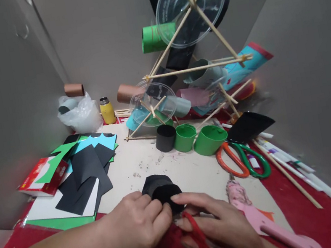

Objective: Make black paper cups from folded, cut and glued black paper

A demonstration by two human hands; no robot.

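Observation:
My left hand [137,220] is closed on a black paper piece [167,196] with a rounded front, near the table's front edge. The thumb and forefinger of my right hand [224,220] touch its right side. Red-handled scissors [198,233] are held in that same hand, and their blades are mostly hidden. Just beyond stand a black paper-covered ring [165,139] and two green paper-covered rings, the nearer green ring [209,139] being larger. To the right of my right hand lies a pink glue gun [255,215].
Stick-and-plastic-lid wheels with paper tubes rise behind, the large wheel [191,6] highest. Cut paper sheets [86,168] and a red box [39,180] lie left. Orange-and-green-handled scissors [232,161], a wooden stick [290,176] and white markers [316,180] are right. Behind stands a yellow bottle [107,110].

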